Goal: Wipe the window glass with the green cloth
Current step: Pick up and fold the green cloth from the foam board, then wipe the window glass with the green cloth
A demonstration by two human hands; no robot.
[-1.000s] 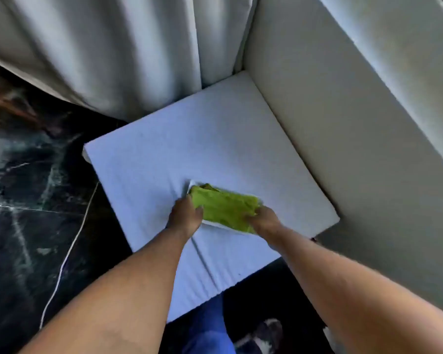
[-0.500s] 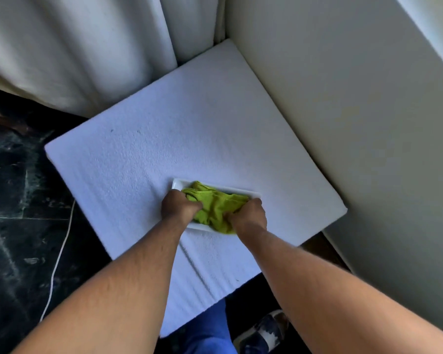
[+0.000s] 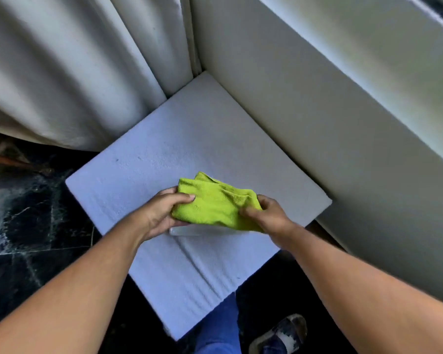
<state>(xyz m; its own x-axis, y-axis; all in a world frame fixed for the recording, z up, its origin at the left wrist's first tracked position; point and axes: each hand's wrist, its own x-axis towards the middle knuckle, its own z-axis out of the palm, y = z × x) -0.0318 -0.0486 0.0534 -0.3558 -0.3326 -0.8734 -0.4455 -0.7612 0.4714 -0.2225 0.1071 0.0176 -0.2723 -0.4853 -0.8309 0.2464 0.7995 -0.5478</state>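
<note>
Head view, looking down:

- Green cloth point(image 3: 215, 205): bright lime, folded and rumpled, lifted just above the white pad at frame centre, gripped at both ends.
- Left hand point(image 3: 161, 213): at 9 o'clock of the cloth, clenched on its left edge, thumb on top and fingers curled beneath.
- Right hand point(image 3: 266, 213): at 3 o'clock of the cloth, grasping its right end, thumb pressed on the top fold.
- White tray point(image 3: 189, 230): small and shallow, only its near edge showing, lying on the pad directly beneath the cloth and hands; contents cannot be told.
- White pad point(image 3: 189, 139): large textured rectangular slab, set diagonally, its far corner at 12 o'clock tucked into the corner between curtain and wall; grooved near the close end.
- Curtain point(image 3: 74, 72): pale, hanging in heavy folds, from 9 to 12 o'clock.
- Wall point(image 3: 330, 123): cream, running along the pad's right edge, from 12 to 4 o'clock.
- Floor point(image 3: 23, 213): dark marbled tiles, at 8 o'clock.
- Trouser leg point(image 3: 220, 328): blue, at 6 o'clock, below the pad.
- Sandal point(image 3: 281, 333): dark with pale strap, just right of the trouser leg.
</note>
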